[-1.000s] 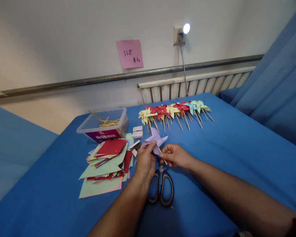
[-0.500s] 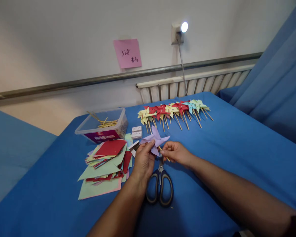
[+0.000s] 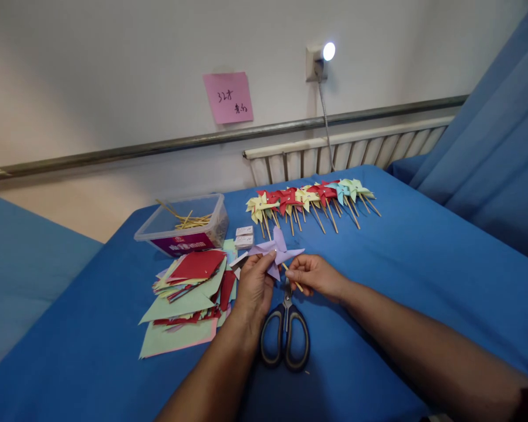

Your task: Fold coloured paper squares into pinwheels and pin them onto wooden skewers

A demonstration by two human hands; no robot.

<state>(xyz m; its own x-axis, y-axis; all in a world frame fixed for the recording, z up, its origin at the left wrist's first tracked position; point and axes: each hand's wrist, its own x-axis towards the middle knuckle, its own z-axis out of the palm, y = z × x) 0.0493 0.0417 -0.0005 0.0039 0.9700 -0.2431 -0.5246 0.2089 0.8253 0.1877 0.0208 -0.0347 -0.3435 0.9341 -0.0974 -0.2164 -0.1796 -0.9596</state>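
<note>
Presently, we find the left hand raised just above the blue-covered desk, its grip pinching a lower blade of the lilac paper pinwheel. The right hand sits just beside it, its grip pressed together on the wooden stick that slants down from behind the paper. The pinwheel is thus held between both hands, clear of the desk, near the middle of it. In our judgement this split hold lets one hand steady the paper while the other controls the stick.

The scissors lie shut directly beneath the hands, handles toward the person, which we take to be a matter of easy reach. To the left we note a loose pile of coloured paper squares, and behind it a clear plastic tub holding more sticks; two small white boxes lie between tub and pinwheel. A row of pinwheels lies overlapped along the far side, well apart from the loose paper, seemingly so that the two do not mix.
</note>
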